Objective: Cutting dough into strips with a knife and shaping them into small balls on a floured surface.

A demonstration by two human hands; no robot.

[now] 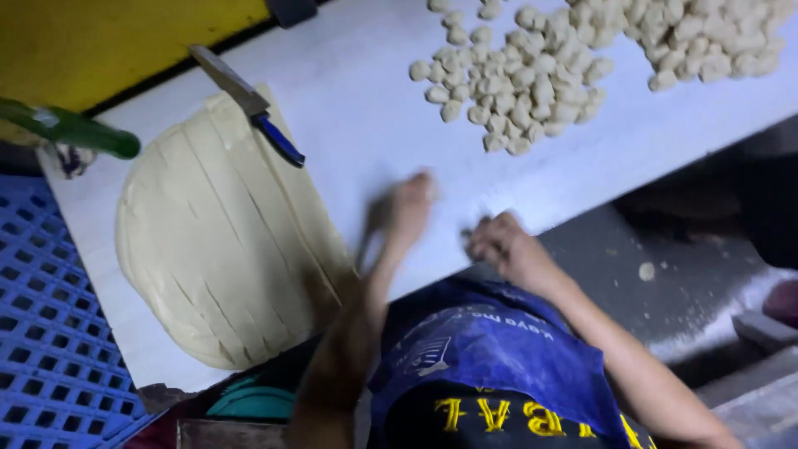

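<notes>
My left hand [409, 209] is smeared by motion over the white table [366, 108], just right of a flat sheet of pale dough [216, 241] cut into long strips. Whether it holds anything is unclear. My right hand [501, 243] rests at the table's near edge with its fingers curled in; what they pinch is too small to tell. A knife with a blue handle [249, 104] lies across the far edge of the dough sheet, away from both hands.
Two heaps of small dough lumps lie at the far right, one nearer [519, 83] and one in the corner [715, 33]. A green bottle-like object [71, 129] lies at the left, above a blue plastic crate [41, 333]. I wear a blue apron [490, 349].
</notes>
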